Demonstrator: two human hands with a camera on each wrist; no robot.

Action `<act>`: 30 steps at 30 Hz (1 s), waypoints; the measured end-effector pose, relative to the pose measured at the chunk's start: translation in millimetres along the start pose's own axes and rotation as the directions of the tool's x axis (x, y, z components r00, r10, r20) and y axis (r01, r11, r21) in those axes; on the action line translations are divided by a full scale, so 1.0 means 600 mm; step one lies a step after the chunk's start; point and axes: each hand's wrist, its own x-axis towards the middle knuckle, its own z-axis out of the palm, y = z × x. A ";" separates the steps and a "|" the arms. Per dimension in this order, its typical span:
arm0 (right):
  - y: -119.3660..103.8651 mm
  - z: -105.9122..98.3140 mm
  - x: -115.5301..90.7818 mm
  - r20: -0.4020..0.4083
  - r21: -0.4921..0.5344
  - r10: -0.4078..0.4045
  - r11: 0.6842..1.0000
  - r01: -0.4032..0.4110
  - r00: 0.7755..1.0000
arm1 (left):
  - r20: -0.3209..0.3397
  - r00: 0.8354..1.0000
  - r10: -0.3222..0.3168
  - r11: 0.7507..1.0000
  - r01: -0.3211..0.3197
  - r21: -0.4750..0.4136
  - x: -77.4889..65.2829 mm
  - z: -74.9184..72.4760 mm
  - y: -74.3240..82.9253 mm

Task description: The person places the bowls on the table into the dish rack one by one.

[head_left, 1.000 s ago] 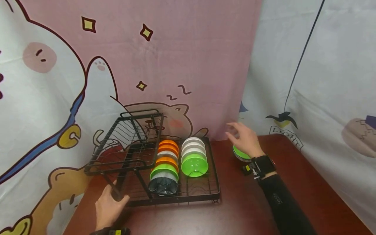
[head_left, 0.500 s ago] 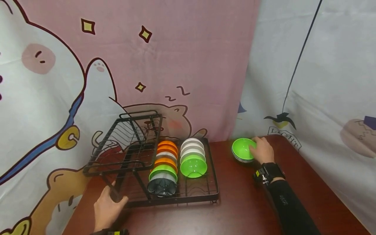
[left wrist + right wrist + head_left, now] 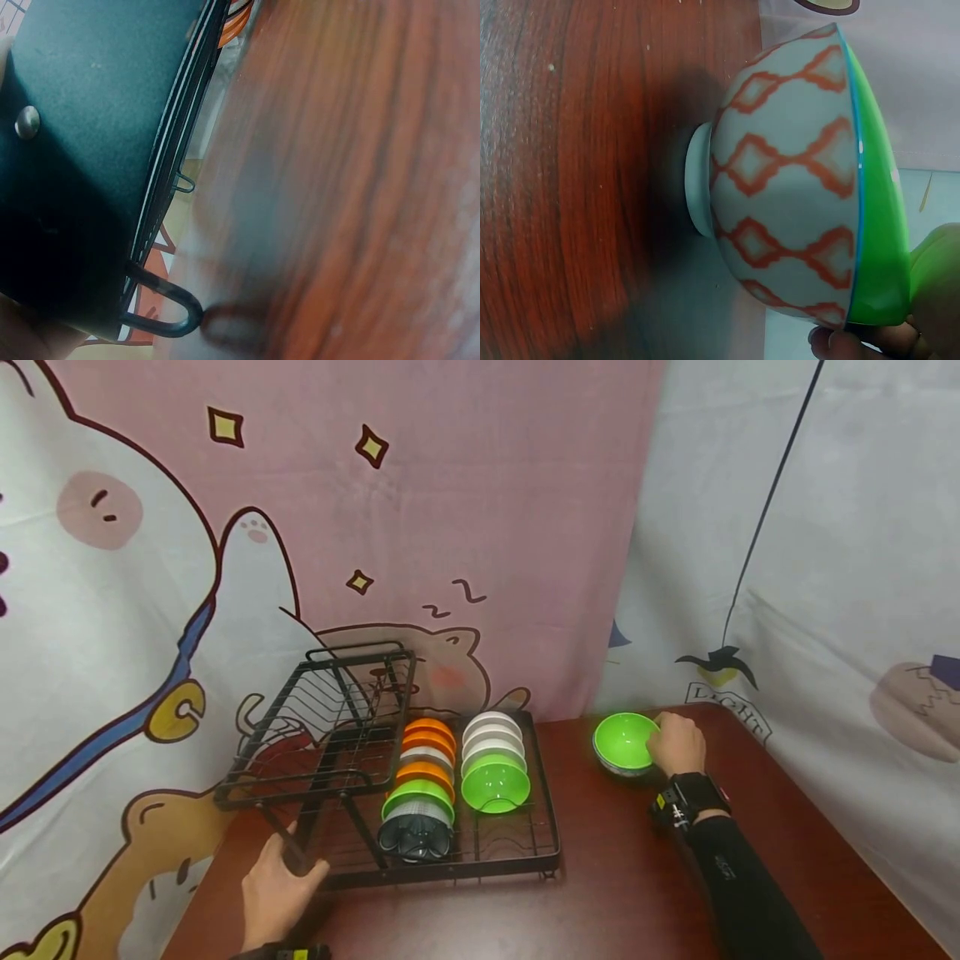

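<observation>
My right hand [image 3: 678, 743] pinches the right rim of a green bowl [image 3: 624, 739]. In the right wrist view, that green bowl [image 3: 881, 240] sits nested in a white bowl [image 3: 787, 169] with a red-orange diamond pattern and a blue rim; its foot is close to the table. Fingertips [image 3: 847, 345] press near the two rims. At the left, my left hand [image 3: 276, 889] grips the front left part of a black two-tier dish rack [image 3: 502, 865]. The left wrist view is filled mostly by a dark panel [image 3: 97, 97] of the rack and a wire loop [image 3: 176, 300] at its lower edge.
Orange, white-rimmed and green bowls stand in a row on the lower tier, with a dark scalloped bowl [image 3: 416, 837] in front. Beside them is a row of white bowls [image 3: 492, 727] ending in a green bowl [image 3: 495, 787]. A patterned curtain [image 3: 525, 527] hangs behind the table [image 3: 585, 877].
My right hand has moved from above the nested bowls to their right side, then closed on the green bowl's rim. My left hand stays on the rack.
</observation>
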 end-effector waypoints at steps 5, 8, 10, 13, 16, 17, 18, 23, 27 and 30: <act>0.004 0.000 0.002 0.022 -0.022 0.008 1.000 -0.008 1.000 | -0.011 1.000 0.003 1.000 -0.003 -0.004 -0.001 0.002 0.000; 0.004 -0.003 0.002 0.028 -0.038 0.022 0.999 -0.021 0.999 | -0.016 1.000 0.010 1.000 -0.010 -0.002 -0.002 0.004 -0.001; 0.004 -0.006 0.002 0.026 -0.035 0.023 0.999 -0.022 0.999 | -0.025 1.000 0.015 1.000 -0.015 -0.005 -0.002 0.005 -0.001; -0.001 -0.013 0.002 0.018 0.028 0.032 0.999 -0.032 0.999 | -0.034 0.999 0.020 1.000 -0.020 -0.008 -0.002 0.004 0.000; -0.005 -0.024 0.004 0.017 0.167 0.062 0.984 -0.064 0.998 | -0.034 0.999 0.017 1.000 -0.018 -0.007 -0.002 0.003 0.001; -0.006 -0.029 0.004 0.022 0.240 0.084 0.967 -0.087 0.996 | -0.029 0.999 0.015 1.000 -0.015 -0.005 -0.002 0.002 0.001; -0.007 -0.034 0.004 0.030 0.318 0.108 0.941 -0.112 0.994 | -0.026 1.000 0.012 1.000 -0.012 -0.005 -0.002 0.002 0.001; -0.009 -0.052 0.007 0.119 0.784 0.245 0.571 -0.242 0.962 | -0.015 1.000 -0.003 1.000 0.003 -0.008 -0.001 0.002 0.002; 0.003 -0.052 0.006 0.238 0.947 0.206 0.167 -0.274 0.949 | -0.016 1.000 -0.008 1.000 0.007 -0.006 0.000 0.003 0.001; 0.015 -0.046 -0.003 0.294 0.954 0.132 0.028 -0.300 0.947 | -0.010 1.000 -0.010 1.000 0.010 0.000 0.000 0.003 0.000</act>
